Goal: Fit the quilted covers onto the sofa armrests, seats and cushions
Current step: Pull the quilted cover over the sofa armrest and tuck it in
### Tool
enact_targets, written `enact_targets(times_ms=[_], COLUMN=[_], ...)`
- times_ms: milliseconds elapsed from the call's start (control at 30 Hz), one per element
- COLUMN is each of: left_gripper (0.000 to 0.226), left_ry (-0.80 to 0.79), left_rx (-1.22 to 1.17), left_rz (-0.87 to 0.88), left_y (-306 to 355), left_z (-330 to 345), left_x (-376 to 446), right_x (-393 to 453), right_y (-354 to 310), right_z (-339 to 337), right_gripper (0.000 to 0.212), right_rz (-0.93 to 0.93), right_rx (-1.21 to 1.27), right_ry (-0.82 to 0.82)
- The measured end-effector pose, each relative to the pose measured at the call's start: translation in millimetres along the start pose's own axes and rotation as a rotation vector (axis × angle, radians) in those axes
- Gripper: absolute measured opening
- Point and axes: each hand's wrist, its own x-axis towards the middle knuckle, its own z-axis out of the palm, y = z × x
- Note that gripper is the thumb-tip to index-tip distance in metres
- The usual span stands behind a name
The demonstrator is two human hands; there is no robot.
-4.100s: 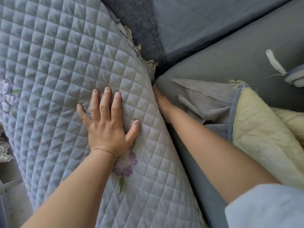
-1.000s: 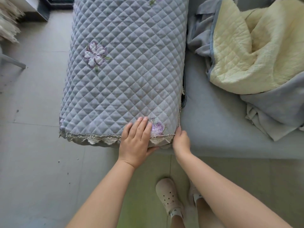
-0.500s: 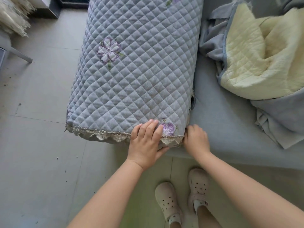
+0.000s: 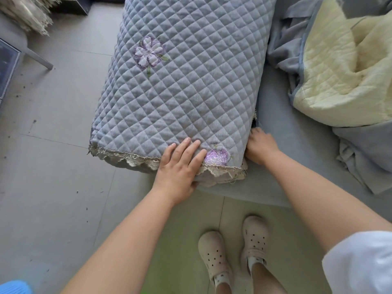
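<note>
A grey-blue quilted cover (image 4: 186,85) with embroidered purple flowers and a lace hem lies over the sofa armrest. My left hand (image 4: 180,164) presses flat on the cover's front edge beside a purple flower, fingers straight and thumb under the hem. My right hand (image 4: 259,145) is at the armrest's right side, where it meets the seat (image 4: 282,158). Its fingers are curled against the cover's side edge, and their tips are partly hidden in the gap. A second cover (image 4: 341,68), cream inside and blue outside, lies crumpled on the seat at the right.
Grey floor tiles (image 4: 53,166) spread to the left of the armrest. A fringed cloth (image 4: 27,15) and a metal furniture leg (image 4: 40,60) are at the top left. My feet in pale clogs (image 4: 233,251) stand in front of the sofa.
The view has moved from the armrest's back end to its front edge. In the last half second my right hand slid from the cover's front corner up along the gap beside the seat.
</note>
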Motion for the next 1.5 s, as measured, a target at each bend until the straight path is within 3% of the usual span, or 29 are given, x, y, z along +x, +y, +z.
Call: enact_targets(times_ms=[33, 133, 200, 333, 533, 900, 1200, 1300, 1367, 1433, 1500], left_gripper=[0.095, 0.079, 0.071, 0.077, 0.048, 0.045, 0.044, 0.038, 0.033, 0.027, 0.025], left_ry=[0.060, 0.044, 0.000, 0.218, 0.236, 0.292, 0.330, 0.409, 0.509, 0.557, 0.465], left_rx=[-0.035, -0.041, -0.112, -0.141, -0.096, -0.033, -0.018, -0.054, -0.064, -0.101, -0.182], left_rz=[0.007, 0.003, 0.006, -0.019, -0.069, -0.053, -0.042, -0.045, -0.004, 0.152, 0.331], left_y=[1, 6, 8, 10, 14, 14, 15, 23, 32, 45, 63], left_z=[4, -7, -14, -5, 1, 6, 8, 6, 6, 11, 26], left_x=[1, 12, 24, 29, 32, 34, 32, 29, 20, 4, -21], right_x=[4, 8, 10, 16, 27, 26, 9, 11, 14, 18, 22], right_y=[0, -5, -6, 6, 15, 14, 14, 15, 15, 15, 15], right_z=[-3, -4, -2, -3, -13, -9, -7, -9, -12, -14, -13], right_gripper=[0.045, 0.045, 0.047, 0.057, 0.059, 0.062, 0.052, 0.048, 0.049, 0.050, 0.053], right_rz=[0.024, 0.081, 0.096, -0.005, -0.126, -0.181, -0.211, -0.221, -0.204, -0.156, -0.151], right_rx=[0.029, 0.080, -0.052, -0.283, -0.320, -0.387, -0.406, -0.350, -0.254, -0.138, -0.120], right_ry=[-0.016, -0.016, -0.034, -0.157, -0.228, -0.180, -0.098, -0.080, -0.072, -0.082, -0.118])
